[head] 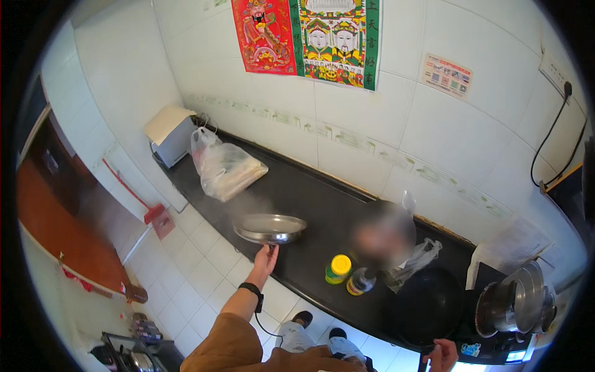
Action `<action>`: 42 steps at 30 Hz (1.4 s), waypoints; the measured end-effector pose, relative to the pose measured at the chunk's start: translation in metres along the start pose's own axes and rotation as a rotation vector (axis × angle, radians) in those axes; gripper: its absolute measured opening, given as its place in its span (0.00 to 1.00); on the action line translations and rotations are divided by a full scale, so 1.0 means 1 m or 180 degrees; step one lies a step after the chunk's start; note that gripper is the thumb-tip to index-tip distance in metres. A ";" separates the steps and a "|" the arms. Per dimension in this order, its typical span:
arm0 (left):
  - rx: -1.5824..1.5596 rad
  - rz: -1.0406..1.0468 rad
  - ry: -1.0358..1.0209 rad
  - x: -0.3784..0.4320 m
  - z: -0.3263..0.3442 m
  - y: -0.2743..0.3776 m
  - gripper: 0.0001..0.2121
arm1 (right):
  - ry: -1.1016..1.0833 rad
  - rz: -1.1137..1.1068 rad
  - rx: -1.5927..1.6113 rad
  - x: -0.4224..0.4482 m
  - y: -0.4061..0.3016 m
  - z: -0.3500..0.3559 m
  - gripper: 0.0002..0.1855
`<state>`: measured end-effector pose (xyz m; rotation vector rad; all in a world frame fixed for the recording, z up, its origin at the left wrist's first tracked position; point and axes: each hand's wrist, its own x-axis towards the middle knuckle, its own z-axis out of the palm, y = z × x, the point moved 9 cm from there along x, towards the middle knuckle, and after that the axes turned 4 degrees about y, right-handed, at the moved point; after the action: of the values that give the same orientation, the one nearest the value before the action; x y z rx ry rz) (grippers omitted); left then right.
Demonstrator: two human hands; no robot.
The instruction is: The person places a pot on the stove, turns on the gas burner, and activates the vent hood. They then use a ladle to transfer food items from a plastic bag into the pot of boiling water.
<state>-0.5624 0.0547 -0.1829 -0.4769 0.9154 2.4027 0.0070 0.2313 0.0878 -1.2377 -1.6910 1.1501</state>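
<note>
My left hand grips a shiny metal lid from below. The lid is held upside down above the counter's front edge, with steam beside it. At the lower right, my right hand is beside the handle of a black wok, fingers curled. Whether it grips the handle is unclear. Left of the wok stand a yellow-capped green jar and a dark-capped bottle. Behind them is a round dark shape, its middle blurred.
On the black counter lie a filled plastic bag and a crumpled clear bag. A grey box occupies the far left corner. Metal pots stand right of the wok. A red broom leans by the wall.
</note>
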 end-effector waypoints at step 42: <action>0.3938 -0.1303 -0.4237 -0.417 0.052 -0.298 0.18 | 0.2207 0.0213 -0.0272 -0.260 0.000 -0.184 0.14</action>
<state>-0.0618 0.1374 -0.0938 1.1194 1.1459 0.9376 0.2451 0.0242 0.1352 -1.5289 -1.1834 0.5749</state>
